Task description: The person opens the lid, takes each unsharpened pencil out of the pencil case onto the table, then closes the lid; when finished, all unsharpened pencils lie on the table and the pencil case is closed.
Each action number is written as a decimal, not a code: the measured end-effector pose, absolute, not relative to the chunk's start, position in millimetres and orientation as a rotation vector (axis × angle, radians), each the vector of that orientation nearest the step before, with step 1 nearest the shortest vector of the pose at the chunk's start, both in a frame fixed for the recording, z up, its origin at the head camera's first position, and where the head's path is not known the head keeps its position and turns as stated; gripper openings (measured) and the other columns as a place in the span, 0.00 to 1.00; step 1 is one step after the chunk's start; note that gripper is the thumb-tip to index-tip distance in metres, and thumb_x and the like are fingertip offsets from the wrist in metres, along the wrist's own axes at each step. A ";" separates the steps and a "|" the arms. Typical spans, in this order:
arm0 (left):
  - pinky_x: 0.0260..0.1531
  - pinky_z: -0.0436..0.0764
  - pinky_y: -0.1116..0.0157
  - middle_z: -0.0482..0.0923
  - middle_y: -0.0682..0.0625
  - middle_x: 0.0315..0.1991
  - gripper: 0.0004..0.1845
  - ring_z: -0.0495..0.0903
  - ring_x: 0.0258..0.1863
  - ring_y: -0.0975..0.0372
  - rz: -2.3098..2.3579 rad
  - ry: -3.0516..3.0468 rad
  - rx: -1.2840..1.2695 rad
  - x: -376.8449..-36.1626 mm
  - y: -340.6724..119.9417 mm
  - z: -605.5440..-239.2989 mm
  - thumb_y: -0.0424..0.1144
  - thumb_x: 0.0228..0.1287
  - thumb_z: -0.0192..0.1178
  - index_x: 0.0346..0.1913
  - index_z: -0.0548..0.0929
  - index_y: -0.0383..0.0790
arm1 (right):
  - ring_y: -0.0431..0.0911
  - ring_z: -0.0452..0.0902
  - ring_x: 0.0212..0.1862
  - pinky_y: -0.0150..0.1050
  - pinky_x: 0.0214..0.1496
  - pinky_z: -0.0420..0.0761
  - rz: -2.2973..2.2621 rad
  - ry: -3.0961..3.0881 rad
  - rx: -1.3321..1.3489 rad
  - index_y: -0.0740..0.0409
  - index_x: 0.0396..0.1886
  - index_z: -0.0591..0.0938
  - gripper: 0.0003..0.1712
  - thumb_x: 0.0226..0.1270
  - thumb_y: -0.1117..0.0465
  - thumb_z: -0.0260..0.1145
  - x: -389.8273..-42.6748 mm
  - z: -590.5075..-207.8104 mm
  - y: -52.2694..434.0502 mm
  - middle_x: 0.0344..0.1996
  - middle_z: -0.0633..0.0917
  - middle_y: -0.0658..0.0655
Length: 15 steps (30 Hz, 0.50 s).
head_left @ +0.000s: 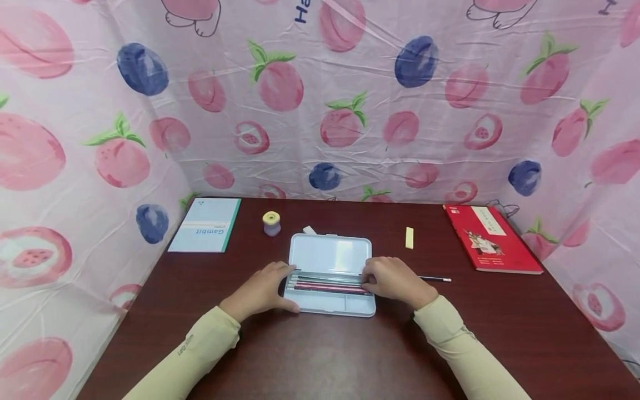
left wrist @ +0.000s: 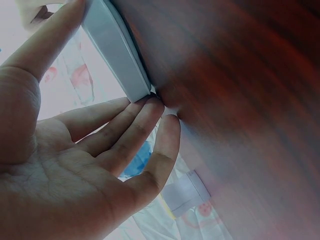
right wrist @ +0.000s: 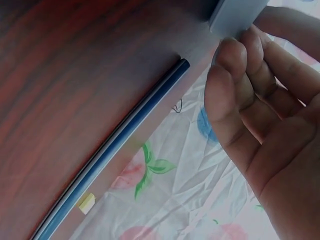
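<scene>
Fruit-print cloth walls in a dark wooden desk (head_left: pixel 500 333). Left hand (head_left: pixel 262 290): fingers nearly straight, tips pressing the left end of an open white pencil case (head_left: pixel 331 255); thumb along its near edge. Right hand (head_left: pixel 392 280): fingers curled at the case's right end, over the pencils (head_left: pixel 327 285) inside; whether they pinch one, cannot tell. Case sits mid-desk. A dark pen (head_left: pixel 436 279) lies just right of the right hand. Farther out: yellow eraser (head_left: pixel 409 237), sharpener (head_left: pixel 271 223), blue notebook (head_left: pixel 206 225), red book (head_left: pixel 489 239).
</scene>
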State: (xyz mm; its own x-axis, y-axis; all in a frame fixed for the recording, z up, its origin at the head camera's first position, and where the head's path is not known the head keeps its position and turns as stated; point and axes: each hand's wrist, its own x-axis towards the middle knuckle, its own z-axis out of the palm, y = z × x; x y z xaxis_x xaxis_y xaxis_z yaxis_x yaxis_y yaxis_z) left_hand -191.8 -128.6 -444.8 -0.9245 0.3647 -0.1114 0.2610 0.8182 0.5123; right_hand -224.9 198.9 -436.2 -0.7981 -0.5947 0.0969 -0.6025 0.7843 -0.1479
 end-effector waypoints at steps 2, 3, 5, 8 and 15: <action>0.72 0.78 0.47 0.78 0.43 0.70 0.53 0.76 0.65 0.52 0.744 2.798 0.499 -191.8 -128.6 -444.5 0.56 0.48 0.86 0.77 0.74 0.41 | 0.35 0.67 0.26 0.29 0.30 0.74 0.266 -2.937 0.987 0.48 0.29 0.91 0.06 0.59 0.61 0.83 -225.2 -435.2 198.9 0.23 0.81 0.44; 0.72 0.78 0.47 0.78 0.43 0.70 0.54 0.76 0.65 0.52 0.744 2.798 0.504 -191.8 -128.5 -444.3 0.56 0.48 0.86 0.77 0.74 0.41 | 0.35 0.67 0.26 0.29 0.30 0.73 0.271 -2.943 0.988 0.48 0.29 0.91 0.07 0.59 0.61 0.83 -225.3 -434.6 199.1 0.23 0.81 0.44; 0.72 0.78 0.47 0.78 0.42 0.70 0.54 0.77 0.65 0.52 0.743 2.800 0.511 -192.1 -128.5 -444.4 0.56 0.48 0.86 0.76 0.74 0.40 | 0.35 0.67 0.26 0.29 0.30 0.72 0.279 -2.946 0.995 0.48 0.28 0.90 0.07 0.59 0.62 0.82 -225.1 -433.9 199.5 0.23 0.80 0.45; 0.72 0.78 0.47 0.78 0.42 0.70 0.54 0.76 0.65 0.52 0.745 2.798 0.507 -192.2 -128.5 -444.3 0.57 0.48 0.86 0.77 0.74 0.40 | 0.35 0.67 0.26 0.28 0.30 0.72 0.285 -2.946 1.003 0.49 0.29 0.90 0.07 0.60 0.63 0.82 -224.8 -433.6 200.1 0.23 0.80 0.45; 0.73 0.77 0.47 0.78 0.42 0.70 0.54 0.76 0.66 0.52 0.744 2.796 0.502 -191.9 -128.5 -443.5 0.56 0.48 0.86 0.77 0.74 0.40 | 0.35 0.67 0.26 0.28 0.31 0.73 0.262 -2.927 1.010 0.49 0.31 0.91 0.06 0.59 0.63 0.82 -223.5 -434.8 199.9 0.24 0.81 0.45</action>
State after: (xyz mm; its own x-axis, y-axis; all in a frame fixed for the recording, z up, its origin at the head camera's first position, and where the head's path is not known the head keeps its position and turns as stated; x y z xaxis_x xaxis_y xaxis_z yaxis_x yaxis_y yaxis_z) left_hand -191.9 -128.5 -443.5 -0.9212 0.3736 -0.1085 0.2702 0.8151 0.5125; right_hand -223.5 199.9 -434.8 -0.7880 -0.6094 0.0873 -0.6152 0.7744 -0.1476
